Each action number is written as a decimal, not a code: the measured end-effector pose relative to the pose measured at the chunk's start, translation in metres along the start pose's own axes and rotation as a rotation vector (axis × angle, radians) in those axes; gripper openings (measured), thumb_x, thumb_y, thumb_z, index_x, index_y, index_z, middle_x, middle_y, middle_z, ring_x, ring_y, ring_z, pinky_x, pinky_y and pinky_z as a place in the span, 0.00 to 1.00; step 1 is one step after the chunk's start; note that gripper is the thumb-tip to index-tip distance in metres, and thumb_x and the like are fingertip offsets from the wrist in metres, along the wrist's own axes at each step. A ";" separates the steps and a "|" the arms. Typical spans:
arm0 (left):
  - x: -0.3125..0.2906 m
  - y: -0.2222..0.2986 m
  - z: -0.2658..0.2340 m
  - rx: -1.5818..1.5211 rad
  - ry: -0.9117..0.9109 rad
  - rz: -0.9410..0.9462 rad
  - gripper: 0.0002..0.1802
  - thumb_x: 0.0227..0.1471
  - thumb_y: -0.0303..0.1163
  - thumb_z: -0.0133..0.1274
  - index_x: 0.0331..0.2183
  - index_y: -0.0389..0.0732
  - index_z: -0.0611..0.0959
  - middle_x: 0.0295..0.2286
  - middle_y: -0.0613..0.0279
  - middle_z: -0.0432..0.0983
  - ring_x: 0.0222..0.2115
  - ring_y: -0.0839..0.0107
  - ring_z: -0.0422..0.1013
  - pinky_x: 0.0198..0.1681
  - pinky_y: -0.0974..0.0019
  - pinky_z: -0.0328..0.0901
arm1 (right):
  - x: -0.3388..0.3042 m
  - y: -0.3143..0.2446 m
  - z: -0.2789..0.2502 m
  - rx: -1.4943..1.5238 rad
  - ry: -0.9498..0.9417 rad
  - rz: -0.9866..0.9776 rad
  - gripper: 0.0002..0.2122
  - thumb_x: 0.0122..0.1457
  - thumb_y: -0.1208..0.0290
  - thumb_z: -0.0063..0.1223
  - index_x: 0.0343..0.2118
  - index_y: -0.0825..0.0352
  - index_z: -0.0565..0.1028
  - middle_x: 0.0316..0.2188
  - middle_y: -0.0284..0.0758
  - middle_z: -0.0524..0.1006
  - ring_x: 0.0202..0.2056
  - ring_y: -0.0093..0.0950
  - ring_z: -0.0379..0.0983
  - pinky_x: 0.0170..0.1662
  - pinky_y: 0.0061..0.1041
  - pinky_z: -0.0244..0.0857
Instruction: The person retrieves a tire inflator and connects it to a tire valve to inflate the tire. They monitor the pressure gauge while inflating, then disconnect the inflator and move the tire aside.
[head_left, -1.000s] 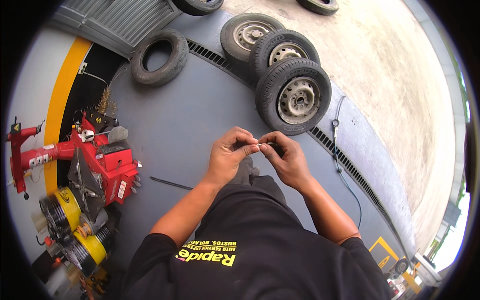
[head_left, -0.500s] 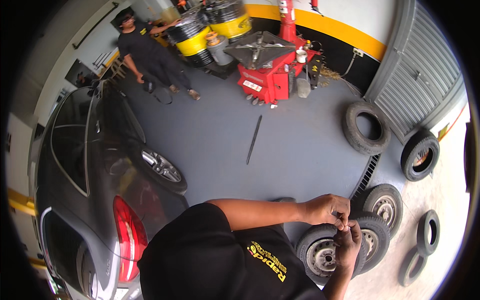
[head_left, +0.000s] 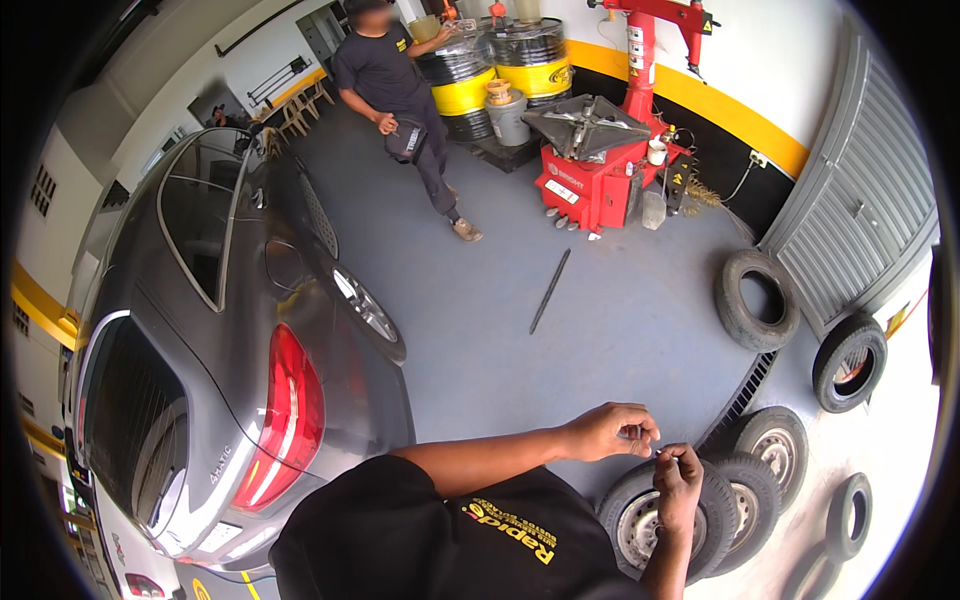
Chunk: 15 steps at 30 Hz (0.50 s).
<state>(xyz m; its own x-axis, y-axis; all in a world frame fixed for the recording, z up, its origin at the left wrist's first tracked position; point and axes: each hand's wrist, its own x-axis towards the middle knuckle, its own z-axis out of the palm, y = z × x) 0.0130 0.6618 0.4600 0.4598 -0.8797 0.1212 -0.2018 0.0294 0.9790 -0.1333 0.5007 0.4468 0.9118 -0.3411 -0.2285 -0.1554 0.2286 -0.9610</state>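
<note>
Both my hands are raised close together in front of my chest, at the lower right of the view. My left hand [head_left: 612,432] has its fingers curled in toward the thumb; anything in them is too small to make out. Just beside it, my right hand [head_left: 679,486] is closed in a pinch, with a tiny pale speck at the fingertips that I cannot name. A small gap separates the two hands. Below and behind my right hand stands a wheel with a steel rim [head_left: 634,532], and two more wheels [head_left: 748,505] [head_left: 780,452] lean beside it.
A dark grey car [head_left: 240,350] stands at left. Ahead are a red tyre-changing machine [head_left: 590,185], yellow-and-black drums [head_left: 465,95] and a co-worker [head_left: 385,90] holding a black pouch. Loose tyres [head_left: 735,312] stand at right by a floor drain [head_left: 738,400]. A dark bar [head_left: 550,292] lies on the floor.
My hands, touching at the fingertips before, have come slightly apart, the left moving to the left. The view has shifted, and the co-worker now stands more upright with a black pouch in hand.
</note>
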 end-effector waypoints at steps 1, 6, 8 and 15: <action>-0.005 -0.003 -0.004 -0.015 -0.035 -0.034 0.12 0.53 0.34 0.62 0.37 0.38 0.81 0.32 0.65 0.76 0.34 0.74 0.73 0.40 0.67 0.68 | -0.003 0.004 0.002 0.001 0.038 -0.018 0.07 0.64 0.68 0.53 0.31 0.64 0.71 0.18 0.20 0.63 0.17 0.10 0.52 0.19 0.14 0.44; -0.027 -0.028 -0.027 -0.018 -0.136 -0.139 0.13 0.57 0.35 0.59 0.40 0.38 0.81 0.34 0.66 0.77 0.37 0.77 0.72 0.41 0.70 0.68 | -0.023 0.023 0.006 -0.050 0.232 0.027 0.06 0.64 0.70 0.52 0.31 0.64 0.72 0.19 0.21 0.65 0.18 0.10 0.55 0.20 0.13 0.47; -0.036 -0.042 -0.035 -0.022 -0.156 -0.261 0.12 0.57 0.35 0.59 0.41 0.38 0.81 0.35 0.67 0.78 0.37 0.78 0.72 0.42 0.70 0.68 | -0.036 0.030 0.009 -0.102 0.345 0.082 0.02 0.62 0.76 0.52 0.32 0.67 0.73 0.21 0.21 0.66 0.20 0.11 0.55 0.22 0.15 0.48; -0.032 -0.067 -0.024 0.032 -0.428 -0.471 0.13 0.59 0.37 0.57 0.40 0.38 0.82 0.32 0.69 0.78 0.33 0.81 0.71 0.40 0.71 0.67 | -0.125 0.067 0.007 -0.140 0.712 0.155 0.06 0.60 0.73 0.56 0.32 0.71 0.74 0.23 0.24 0.70 0.26 0.14 0.63 0.30 0.17 0.57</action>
<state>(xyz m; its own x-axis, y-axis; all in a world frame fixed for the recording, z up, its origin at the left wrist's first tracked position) 0.0324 0.6998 0.3949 0.1209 -0.9067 -0.4041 -0.0907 -0.4154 0.9051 -0.2554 0.5646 0.4125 0.4160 -0.8338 -0.3629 -0.3523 0.2202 -0.9096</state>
